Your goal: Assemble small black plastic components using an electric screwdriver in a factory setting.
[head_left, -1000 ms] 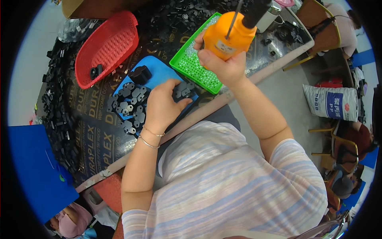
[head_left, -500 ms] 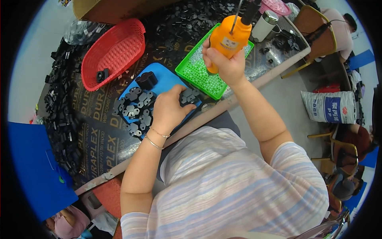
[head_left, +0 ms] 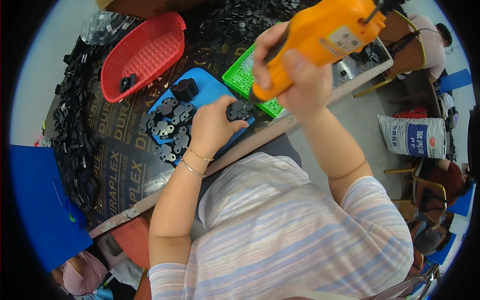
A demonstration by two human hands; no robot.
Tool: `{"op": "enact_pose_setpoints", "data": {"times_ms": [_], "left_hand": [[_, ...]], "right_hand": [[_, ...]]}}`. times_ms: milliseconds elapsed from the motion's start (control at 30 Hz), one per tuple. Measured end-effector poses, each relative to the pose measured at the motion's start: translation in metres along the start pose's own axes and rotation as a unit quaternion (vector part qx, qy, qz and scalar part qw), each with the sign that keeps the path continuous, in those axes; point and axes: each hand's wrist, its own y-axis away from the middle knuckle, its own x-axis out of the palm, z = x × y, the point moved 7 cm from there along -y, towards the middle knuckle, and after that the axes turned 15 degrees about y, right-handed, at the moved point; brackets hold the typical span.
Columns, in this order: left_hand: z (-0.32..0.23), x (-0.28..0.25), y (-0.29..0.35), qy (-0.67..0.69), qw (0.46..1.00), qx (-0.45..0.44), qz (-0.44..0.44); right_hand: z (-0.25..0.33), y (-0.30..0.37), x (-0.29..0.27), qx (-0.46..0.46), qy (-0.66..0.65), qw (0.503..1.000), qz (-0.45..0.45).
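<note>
My right hand point(head_left: 310, 85) is wrapped round an orange electric screwdriver point(head_left: 325, 35), its dark tip slanting down to the left. That tip is close to a black plastic part point(head_left: 238, 111); whether they touch I cannot tell. My left hand point(head_left: 211, 122) grips this part between thumb and fingers on a blue mat point(head_left: 206, 80). Left of that hand lies a cluster of black plastic pieces point(head_left: 172, 117), some with shiny metal faces. A dark lobed block point(head_left: 184, 89) stands behind them. The green perforated tray point(head_left: 235, 77), with small silvery pieces inside, is partly hidden by my right hand and the screwdriver.
A red basket point(head_left: 145, 47) holding a black part stands at the back left. Heaps of black parts point(head_left: 75, 135) line the left side, and more spread over the back. The table's pale edge point(head_left: 275, 127) runs along my front. A cardboard box point(head_left: 145, 6) sits at the back.
My right hand has brought the screwdriver nearer and tilted it, its tip moving left to the black part. My left hand has stayed almost in place, its fingers at the part.
</note>
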Motion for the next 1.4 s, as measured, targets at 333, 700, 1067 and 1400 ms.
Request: {"op": "enact_pose_setpoints", "data": {"times_ms": [333, 700, 1067, 1400], "left_hand": [[-0.007, -0.004, -0.002, -0.010, 0.987, 0.135, -0.084], [-0.005, -0.004, -0.002, 0.019, 0.985, 0.158, -0.066], [-0.005, -0.001, -0.003, 0.049, 0.990, 0.130, -0.038], [0.003, 0.003, -0.001, -0.087, 0.994, -0.059, 0.036]], "right_hand": [[-0.020, 0.003, 0.052, 0.018, 0.035, 0.997, 0.060], [-0.033, 0.003, 0.060, 0.027, 0.028, 0.996, 0.078], [-0.037, 0.006, 0.058, 0.050, 0.021, 0.992, 0.111], [-0.005, -0.017, 0.027, 0.018, -0.138, 0.984, 0.110]]}}
